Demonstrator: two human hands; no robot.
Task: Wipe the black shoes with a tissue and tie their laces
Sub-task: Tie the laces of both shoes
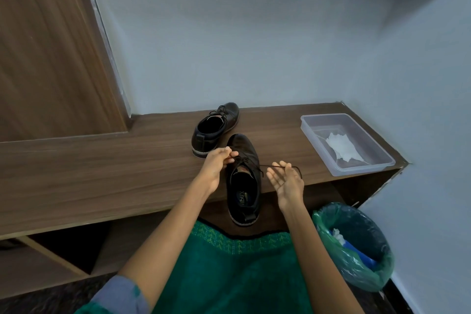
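Two black lace-up shoes stand on a wooden shelf (102,166). The near shoe (244,158) points away from me, its heel hanging over the shelf's front edge. My left hand (216,168) pinches one lace end at the shoe's left side. My right hand (286,181) is palm up to the right of the shoe, and the other lace end (280,166) runs between its thumb and forefinger, which pinch it. The far shoe (214,130) sits behind, toe toward the wall, with its laces loose. A crumpled white tissue (341,148) lies in a clear plastic tub (318,150) at the shelf's right end.
A bin lined with a green bag (356,245) stands on the floor at the lower right and holds white and blue waste. A pale wall backs the shelf, and a wooden panel (51,46) rises at the left. Open cubbies lie under the shelf.
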